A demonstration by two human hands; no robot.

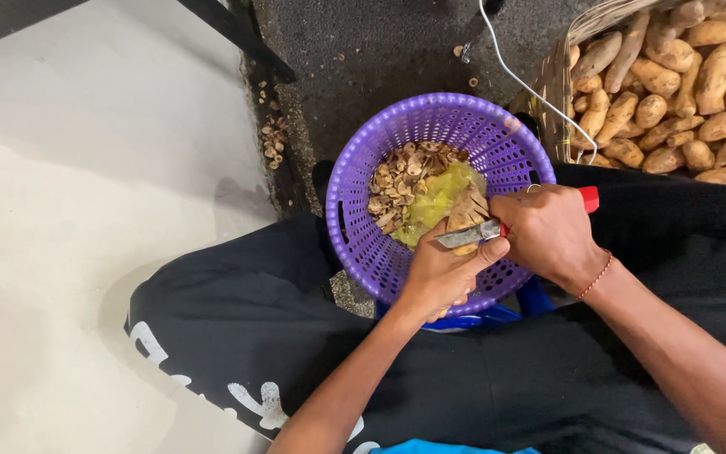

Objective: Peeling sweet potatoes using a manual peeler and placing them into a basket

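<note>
floor (86,168): pale smooth surface on the left, dark rough strip at top centre; a small pile of brown scraps (275,139) lies along the seam between them.
lap (237,311): black garment with white print, filling the lower half of the view; the basket sits between the knees.
clear bag (560,80): at upper right, just beside the basket, packed with unpeeled tan tubers (674,84); a thin white cord (518,80) crosses in front of it.
basket (363,244): round purple perforated plastic, upright, resting on a blue object (497,315) of which only an edge shows.
basket contents: brown peel shavings (397,181) heaped on the left side, a crumpled yellow-green plastic sheet (434,202) beside and partly under them.
right hand (548,231): grip pressed together around the red handle (589,198) of a knife, over the basket's right rim; a thin beaded bracelet (596,276) circles the wrist.
left hand (443,273): grip closed around a tuber from below, thumb extended toward the blade, over the basket's near rim.
tuber (466,214): held above the basket interior, partly hidden by both hands; it appears partly peeled, though the view is too crowded to be sure.
knife blade (468,235): grey metal, lying across the tuber and touching it, tip pointing left.
</note>
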